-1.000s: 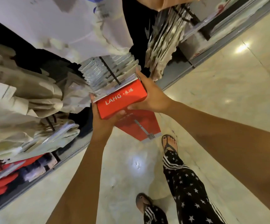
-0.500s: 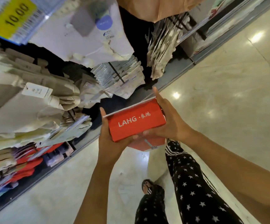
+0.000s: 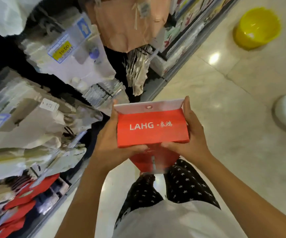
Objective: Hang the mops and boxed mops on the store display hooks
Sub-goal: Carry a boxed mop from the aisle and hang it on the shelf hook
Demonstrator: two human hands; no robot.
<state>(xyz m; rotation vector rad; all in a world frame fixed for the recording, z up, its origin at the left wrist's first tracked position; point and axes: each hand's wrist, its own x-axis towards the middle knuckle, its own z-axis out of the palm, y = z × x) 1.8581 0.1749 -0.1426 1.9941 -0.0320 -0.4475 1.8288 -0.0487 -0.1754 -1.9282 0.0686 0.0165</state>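
I see the red LAHG boxed mop (image 3: 152, 129) held clear of the shelving, its white hang tab (image 3: 149, 107) pointing away. The left hand (image 3: 109, 146) grips its left end and the right hand (image 3: 192, 140) its right end, fingers curled underneath. Hanging packs (image 3: 102, 93) are just beside it, and a yellow bucket (image 3: 257, 28) stands well apart.
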